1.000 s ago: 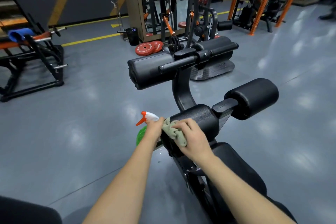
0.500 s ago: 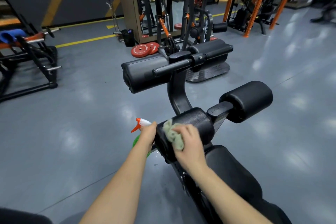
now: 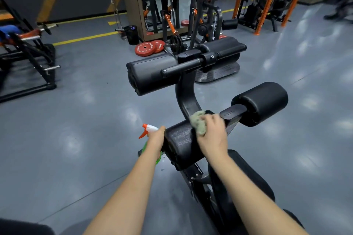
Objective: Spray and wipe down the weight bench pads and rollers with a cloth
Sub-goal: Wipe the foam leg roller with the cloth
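Right hand [image 3: 212, 133], arm stretched forward, clutches the crumpled cloth [image 3: 198, 122] and presses it on the near roller [image 3: 181, 145] at its inner end, by the curved post [image 3: 186, 97]. Left hand [image 3: 156, 137] grips the spray bottle [image 3: 148, 129] just beside the roller's outer end; the wrist hides most of the bottle. Far roller [image 3: 261, 103] sits right, upper rollers [image 3: 150, 74] behind, and red plates [image 3: 145, 48] on the floor.

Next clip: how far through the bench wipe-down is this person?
Mid-job. Nothing is visibly finished. In hand: the right hand presses the cloth on the near left roller; the left hand holds the spray bottle beside it. Seemingly left: the right roller, the upper rollers and the seat pad.
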### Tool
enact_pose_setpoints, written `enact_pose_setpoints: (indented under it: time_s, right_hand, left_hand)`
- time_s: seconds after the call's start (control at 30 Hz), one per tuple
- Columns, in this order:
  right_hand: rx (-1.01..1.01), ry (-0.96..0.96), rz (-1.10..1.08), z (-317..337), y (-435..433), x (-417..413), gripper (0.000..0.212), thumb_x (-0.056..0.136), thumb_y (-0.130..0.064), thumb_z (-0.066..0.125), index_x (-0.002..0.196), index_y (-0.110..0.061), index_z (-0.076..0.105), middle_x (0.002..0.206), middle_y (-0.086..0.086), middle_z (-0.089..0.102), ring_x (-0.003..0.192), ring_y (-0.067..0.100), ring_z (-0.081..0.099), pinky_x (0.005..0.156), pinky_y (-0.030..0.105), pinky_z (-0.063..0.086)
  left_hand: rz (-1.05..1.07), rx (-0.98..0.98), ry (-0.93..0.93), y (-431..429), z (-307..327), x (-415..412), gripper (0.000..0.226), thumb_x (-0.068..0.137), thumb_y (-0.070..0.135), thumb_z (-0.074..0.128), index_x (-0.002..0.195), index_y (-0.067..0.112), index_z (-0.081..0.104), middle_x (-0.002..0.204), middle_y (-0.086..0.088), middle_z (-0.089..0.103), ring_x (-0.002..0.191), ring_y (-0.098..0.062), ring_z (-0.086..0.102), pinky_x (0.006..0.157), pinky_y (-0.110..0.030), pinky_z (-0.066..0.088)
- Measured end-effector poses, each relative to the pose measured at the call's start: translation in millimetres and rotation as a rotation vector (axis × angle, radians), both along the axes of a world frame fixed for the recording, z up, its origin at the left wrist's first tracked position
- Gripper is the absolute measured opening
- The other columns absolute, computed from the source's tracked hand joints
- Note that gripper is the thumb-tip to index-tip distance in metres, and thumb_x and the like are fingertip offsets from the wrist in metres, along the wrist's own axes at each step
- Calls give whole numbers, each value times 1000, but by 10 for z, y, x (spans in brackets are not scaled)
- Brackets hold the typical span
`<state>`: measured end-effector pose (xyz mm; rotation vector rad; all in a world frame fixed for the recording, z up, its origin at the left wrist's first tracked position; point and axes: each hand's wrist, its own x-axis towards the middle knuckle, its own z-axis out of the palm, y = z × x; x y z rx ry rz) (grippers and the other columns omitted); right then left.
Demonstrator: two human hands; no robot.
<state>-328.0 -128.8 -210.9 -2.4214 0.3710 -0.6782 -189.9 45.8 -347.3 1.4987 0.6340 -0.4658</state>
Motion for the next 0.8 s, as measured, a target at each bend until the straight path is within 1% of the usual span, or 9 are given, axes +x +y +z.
enact_pose_setpoints:
  time_s: [0.07,0.13,0.27,0.33,0.4,0.5,0.57,0.67,0.8]
  right_hand:
    - [-39,-57,229,11,326,-258,27,83,-28,53,106,-20,67,103,1,57,95,23,55,76,35,50]
    - [-33,-81,406,-5,411,-392,27,82,-30,55,107,-26,66,105,-4,58,95,20,58,75,34,52]
    - [-128,-36,513,43,140,-247,25,89,-32,54,112,-31,63,109,-7,56,102,18,58,76,39,54]
    - [-166,-16,428,56,-114,-57,26,89,-26,57,114,-26,65,109,-5,56,104,20,56,80,37,52]
    - [-93,14,209,39,-449,148,26,87,-16,64,113,-21,68,107,-1,55,105,25,55,82,35,47]
    - [81,72,-53,16,-748,302,25,86,-12,65,109,-21,68,106,4,53,102,32,57,84,37,46]
    - [179,57,-122,-2,-616,252,25,83,-11,63,105,-23,67,107,3,54,99,30,58,84,40,49]
    - [266,-60,-180,-65,-213,-42,30,80,-7,66,105,-23,67,110,-1,56,99,25,60,80,33,46]
    - [202,-192,81,-253,307,-554,34,76,-11,62,108,-21,70,115,-9,60,112,15,62,91,27,50]
  left_hand:
    - [-36,50,-60,55,-334,184,82,56,61,63,129,27,51,129,-11,64,110,-34,67,93,-50,56]
    - [-64,87,-62,39,85,-24,63,54,51,65,109,19,55,96,-10,65,80,-30,66,85,-48,57]
    - [-114,270,-236,-2,1141,-622,37,91,32,62,115,15,39,76,-3,52,63,-17,51,55,-28,37]
    - [-97,299,-373,46,1255,-752,48,95,33,66,127,9,38,93,-3,66,81,-18,65,64,-26,45]
    - [-103,182,-471,80,1286,-833,60,93,33,73,136,11,37,124,2,70,116,-14,65,95,-28,47]
    - [-329,254,-560,81,1263,-923,80,87,49,77,152,22,40,151,16,28,145,-8,34,122,-31,24]
    - [-463,341,-582,62,1211,-1011,83,84,56,77,155,34,40,151,17,11,148,-12,29,125,-34,20]
    - [-376,235,-626,30,1124,-1111,82,69,69,79,142,51,47,146,15,17,147,-16,36,125,-39,27]
    - [-332,231,-617,-8,1079,-1091,69,77,61,79,141,47,55,142,10,23,143,-14,39,123,-35,29]
